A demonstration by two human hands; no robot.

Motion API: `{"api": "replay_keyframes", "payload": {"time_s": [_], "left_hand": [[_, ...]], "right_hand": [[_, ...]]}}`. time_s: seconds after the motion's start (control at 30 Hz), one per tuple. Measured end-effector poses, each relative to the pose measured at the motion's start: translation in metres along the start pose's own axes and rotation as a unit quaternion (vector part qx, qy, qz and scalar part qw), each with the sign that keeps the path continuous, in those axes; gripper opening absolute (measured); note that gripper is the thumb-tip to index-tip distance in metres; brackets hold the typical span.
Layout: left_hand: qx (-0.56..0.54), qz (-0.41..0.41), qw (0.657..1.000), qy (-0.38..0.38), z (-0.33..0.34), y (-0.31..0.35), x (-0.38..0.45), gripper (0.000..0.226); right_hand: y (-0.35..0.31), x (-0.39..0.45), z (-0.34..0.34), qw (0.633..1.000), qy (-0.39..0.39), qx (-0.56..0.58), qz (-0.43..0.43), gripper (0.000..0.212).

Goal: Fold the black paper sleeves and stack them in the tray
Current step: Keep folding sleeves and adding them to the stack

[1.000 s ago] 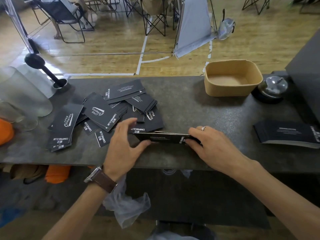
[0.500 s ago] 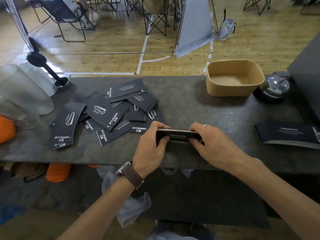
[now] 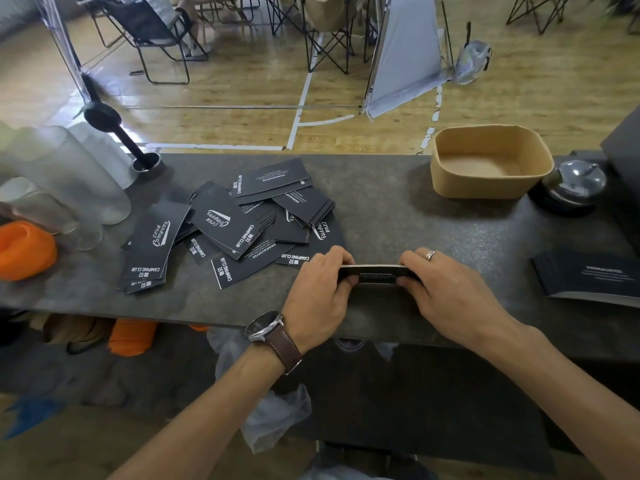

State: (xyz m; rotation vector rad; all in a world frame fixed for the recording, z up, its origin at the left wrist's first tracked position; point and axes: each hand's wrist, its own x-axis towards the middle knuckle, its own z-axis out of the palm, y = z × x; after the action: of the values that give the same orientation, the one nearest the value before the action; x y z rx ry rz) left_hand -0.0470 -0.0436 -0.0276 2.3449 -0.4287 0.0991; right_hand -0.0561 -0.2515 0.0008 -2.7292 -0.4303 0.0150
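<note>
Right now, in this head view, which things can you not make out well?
- Sleeve held by the left hand and right hand: both ends covered by fingers; seen edge-on, so its fold state is unclear.
- Lower sleeves in the pile: covered by upper ones; count unknown.
- Dark stack at right: cut off by the frame edge, print too small.
- Tray: near wall hides part of the floor.

Both ends of the thin black paper sleeve (image 3: 377,274) are hidden under curled fingers, the loose pile of flat black printed sleeves (image 3: 228,223) overlaps itself, and the dark booklet-like stack (image 3: 588,277) is cut off at the right edge.
</note>
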Motion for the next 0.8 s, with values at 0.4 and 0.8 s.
{"api": "replay_keyframes", "payload": {"time_s": [0.4,0.8], "left_hand": [[0.266,-0.199,0.915,0.227,-0.128,-0.117,-0.018,0.039],[0.241,-0.305,0.894,0.222,-0.147,-0.145,-0.038,0.022]], "right_hand": [[0.0,0.0,-0.001,1.0,-0.017,0.0,0.0,0.008],[-0.001,0.0,-0.001,1.0,-0.018,0.005,0.002,0.014]]}}
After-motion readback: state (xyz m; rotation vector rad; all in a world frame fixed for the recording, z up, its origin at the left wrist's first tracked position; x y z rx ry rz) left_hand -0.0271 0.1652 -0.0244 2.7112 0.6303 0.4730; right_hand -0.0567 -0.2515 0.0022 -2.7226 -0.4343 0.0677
